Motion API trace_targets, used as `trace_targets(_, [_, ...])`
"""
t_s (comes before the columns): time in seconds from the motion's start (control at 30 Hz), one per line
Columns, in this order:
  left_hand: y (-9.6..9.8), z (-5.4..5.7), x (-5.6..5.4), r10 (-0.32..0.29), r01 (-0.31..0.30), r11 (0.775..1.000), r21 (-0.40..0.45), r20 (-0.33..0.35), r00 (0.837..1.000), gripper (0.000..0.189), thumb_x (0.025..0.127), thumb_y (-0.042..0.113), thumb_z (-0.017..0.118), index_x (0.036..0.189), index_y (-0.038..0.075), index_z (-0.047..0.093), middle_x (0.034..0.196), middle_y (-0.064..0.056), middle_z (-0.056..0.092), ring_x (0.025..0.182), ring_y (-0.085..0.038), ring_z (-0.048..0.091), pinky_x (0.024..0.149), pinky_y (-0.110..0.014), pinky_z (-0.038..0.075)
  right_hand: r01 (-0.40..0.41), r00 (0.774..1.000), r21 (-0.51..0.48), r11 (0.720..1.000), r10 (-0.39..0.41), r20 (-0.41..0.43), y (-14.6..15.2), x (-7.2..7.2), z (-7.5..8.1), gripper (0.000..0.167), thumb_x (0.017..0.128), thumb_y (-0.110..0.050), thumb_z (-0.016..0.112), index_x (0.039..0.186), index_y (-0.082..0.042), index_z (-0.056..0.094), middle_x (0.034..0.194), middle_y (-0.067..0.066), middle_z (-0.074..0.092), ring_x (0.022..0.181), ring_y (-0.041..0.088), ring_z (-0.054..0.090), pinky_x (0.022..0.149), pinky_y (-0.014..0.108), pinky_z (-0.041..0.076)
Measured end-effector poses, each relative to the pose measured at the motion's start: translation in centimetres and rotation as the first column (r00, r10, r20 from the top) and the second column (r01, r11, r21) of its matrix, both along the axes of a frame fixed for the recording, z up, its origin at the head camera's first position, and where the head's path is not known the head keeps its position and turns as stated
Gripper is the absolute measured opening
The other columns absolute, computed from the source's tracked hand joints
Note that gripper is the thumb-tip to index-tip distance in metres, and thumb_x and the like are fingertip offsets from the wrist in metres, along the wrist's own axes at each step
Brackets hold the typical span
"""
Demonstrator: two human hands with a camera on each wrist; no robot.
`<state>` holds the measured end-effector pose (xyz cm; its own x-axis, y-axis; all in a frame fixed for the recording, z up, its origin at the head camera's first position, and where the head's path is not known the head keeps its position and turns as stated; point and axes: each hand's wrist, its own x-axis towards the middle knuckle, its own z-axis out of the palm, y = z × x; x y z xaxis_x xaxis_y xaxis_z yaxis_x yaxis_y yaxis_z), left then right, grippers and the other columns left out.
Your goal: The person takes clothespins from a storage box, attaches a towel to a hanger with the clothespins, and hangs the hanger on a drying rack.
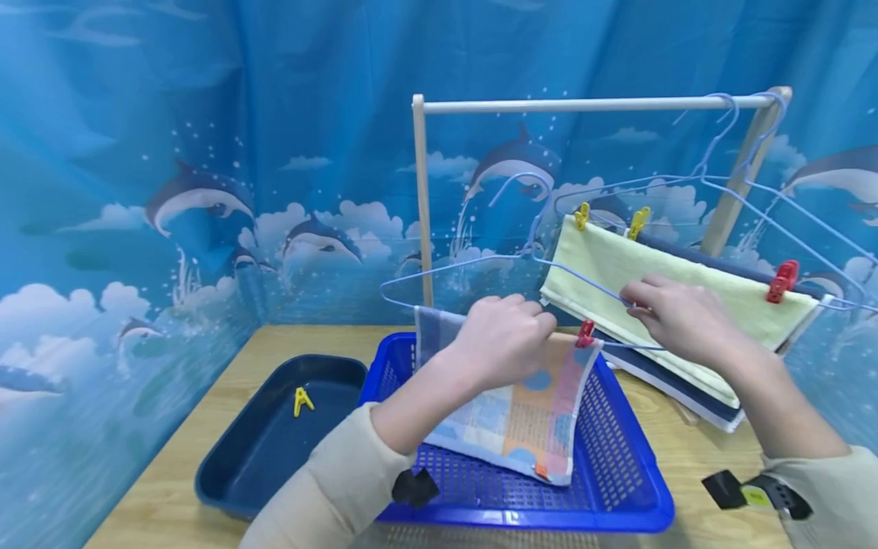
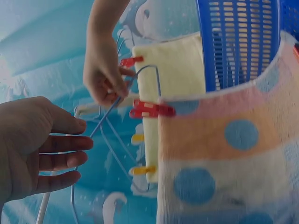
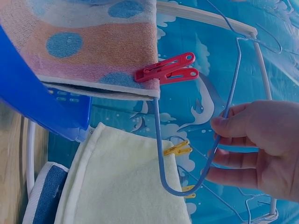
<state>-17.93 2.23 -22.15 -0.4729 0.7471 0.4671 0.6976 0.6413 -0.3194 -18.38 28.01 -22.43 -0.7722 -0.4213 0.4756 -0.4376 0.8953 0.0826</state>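
Observation:
A blue wire hanger [image 1: 533, 229] carries a patchwork towel [image 1: 507, 419] with blue dots, folded over its bottom bar. A red clothespin [image 3: 163, 72] clips the towel near the hanger's right end. My right hand [image 1: 686, 316] pinches the hanger's right shoulder between thumb and fingers. In front of the towel's top edge is my left hand [image 1: 504, 339]. The left wrist view shows its fingers fairly straight, close to the hanger wire; whether they touch it is unclear. This hand hides part of the towel's upper edge in the head view.
Below the towel stands a blue basket [image 1: 638, 457]. A dark tray [image 1: 240, 450] at left holds a yellow clothespin [image 1: 302, 401]. A rack [image 1: 583, 105] stands behind; hangers at its right end carry a pale yellow towel [image 1: 672, 267] and a navy one, with yellow and red clothespins.

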Motion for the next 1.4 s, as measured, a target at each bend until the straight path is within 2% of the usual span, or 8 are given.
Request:
trace_targets(0.13, [-2.2,-0.1,-0.4,-0.028,0.026,0.996,0.084,0.021,0.999,0.013,0.086,0.021,0.061,0.073,0.02,0.063,0.065,0.009,0.054,0.057,-0.009,0.043,0.046,-0.019,0.031,0.006,1.0,-0.007,1.0,-0.006,-0.016,0.1,-0.1,-0.3,0.014,0.082,-0.003,0.065,0.093,-0.011,0.063,0.081,0.002,0.059,0.061,0.015,0.054,0.047,0.03,0.037])
trace_targets(0.23, [-4.0,-0.1,-0.8,-0.011,0.002,0.99,0.143,0.065,0.998,0.015,0.087,0.014,0.057,0.075,0.018,0.065,0.067,0.007,0.057,0.058,-0.009,0.047,0.048,-0.02,0.036,0.01,0.999,-0.015,1.0,-0.01,-0.043,0.2,-0.2,-0.4,0.015,0.081,-0.003,0.066,0.094,-0.011,0.064,0.081,0.003,0.06,0.058,0.015,0.052,0.044,0.029,0.034])
trace_targets(0.47, [-8.3,-0.9,-1.6,0.085,-0.116,0.967,0.228,0.143,0.986,0.01,0.086,0.015,0.062,0.084,0.017,0.071,0.074,0.006,0.064,0.064,-0.011,0.056,0.051,-0.023,0.043,0.022,0.993,-0.04,0.999,-0.026,-0.112,0.2,-0.5,-0.8,0.016,0.078,-0.002,0.068,0.092,-0.01,0.065,0.08,0.005,0.06,0.055,0.017,0.052,0.042,0.03,0.032])
trace_targets(0.67, [-11.3,-1.1,-2.0,0.181,-0.242,0.936,0.256,0.24,0.954,0.008,0.085,0.018,0.065,0.088,0.014,0.071,0.079,0.003,0.065,0.067,-0.013,0.057,0.05,-0.024,0.043,0.041,0.99,-0.055,0.998,-0.049,-0.136,0.0,-0.7,-0.9,0.015,0.078,-0.003,0.069,0.091,-0.009,0.065,0.077,0.005,0.058,0.053,0.018,0.051,0.042,0.031,0.033])
trace_targets(0.87, [-14.1,-1.3,-2.8,0.293,-0.395,0.882,0.259,0.357,0.887,0.011,0.086,0.021,0.065,0.093,0.014,0.07,0.085,0.0,0.066,0.071,-0.017,0.059,0.055,-0.031,0.047,0.056,0.99,-0.068,0.996,-0.064,-0.127,-0.1,-0.9,-1.0,0.014,0.079,-0.004,0.069,0.091,-0.009,0.065,0.078,0.005,0.058,0.053,0.018,0.051,0.042,0.031,0.032])
trace_targets(1.07, [-17.0,-2.2,-4.4,0.36,-0.496,0.837,0.231,0.45,0.817,0.014,0.088,0.022,0.063,0.095,0.012,0.069,0.085,-0.002,0.065,0.071,-0.02,0.059,0.058,-0.037,0.046,0.074,0.991,-0.071,0.995,-0.081,-0.108,-0.2,-1.0,-1.0,0.014,0.08,-0.005,0.068,0.093,-0.008,0.065,0.08,0.007,0.059,0.054,0.018,0.049,0.041,0.03,0.03])
trace_targets(1.23, [-19.5,-3.5,-6.0,0.397,-0.562,0.812,0.156,0.558,0.729,0.019,0.091,0.02,0.057,0.1,0.007,0.067,0.084,-0.004,0.064,0.067,-0.019,0.057,0.056,-0.036,0.044,0.081,0.99,-0.07,0.994,-0.088,-0.107,-0.2,-1.0,-1.0,0.014,0.08,-0.005,0.068,0.093,-0.009,0.066,0.08,0.007,0.059,0.054,0.018,0.05,0.042,0.031,0.03])
trace_targets(1.4, [-21.5,-5.4,-7.4,0.45,-0.615,0.788,0.034,0.65,0.612,0.024,0.091,0.021,0.056,0.104,0.004,0.066,0.091,-0.009,0.064,0.07,-0.021,0.056,0.058,-0.038,0.044,0.072,0.992,-0.073,0.995,-0.079,-0.099,-0.1,-1.0,-1.1,0.014,0.079,-0.005,0.069,0.092,-0.009,0.066,0.078,0.006,0.058,0.054,0.019,0.05,0.041,0.031,0.03])
